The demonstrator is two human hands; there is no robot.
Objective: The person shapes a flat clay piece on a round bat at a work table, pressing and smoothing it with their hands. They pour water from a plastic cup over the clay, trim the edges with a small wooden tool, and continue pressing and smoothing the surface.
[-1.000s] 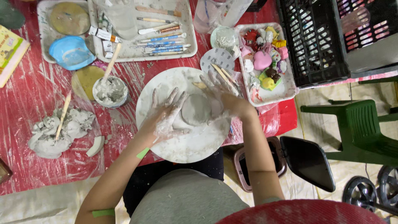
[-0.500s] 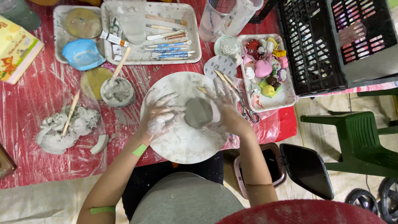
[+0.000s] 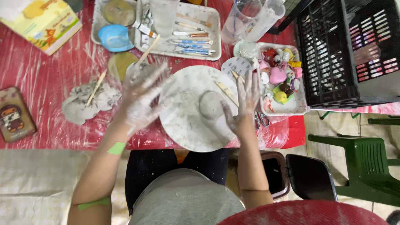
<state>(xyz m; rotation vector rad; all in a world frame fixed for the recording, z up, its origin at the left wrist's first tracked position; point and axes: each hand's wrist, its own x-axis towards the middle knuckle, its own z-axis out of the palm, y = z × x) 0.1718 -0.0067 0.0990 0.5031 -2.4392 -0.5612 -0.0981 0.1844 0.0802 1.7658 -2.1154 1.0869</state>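
Note:
A small grey clay pot point(image 3: 211, 105) sits on a round white turntable point(image 3: 183, 125) on the red plastic-covered table. My left hand point(image 3: 141, 100), coated in wet clay, is lifted off to the left of the wheel with its fingers spread and blurred. My right hand point(image 3: 243, 102) hovers at the right edge of the wheel, fingers apart, thumb close to the pot. Neither hand holds anything. A wooden stick point(image 3: 225, 88) lies on the wheel near my right fingers.
A lump of grey clay with a wooden stick point(image 3: 85, 102) lies at left. A small cup of slip point(image 3: 139, 68) stands by my left hand. A white tool tray point(image 3: 187, 33), a tray of coloured figurines point(image 3: 281, 83), a black crate point(image 3: 346, 54) and a green chair point(image 3: 366, 166) surround the work.
Both hands have come off the clay pot and moved apart, the left one swinging out toward the slip cup. The camera has shifted closer and leftward.

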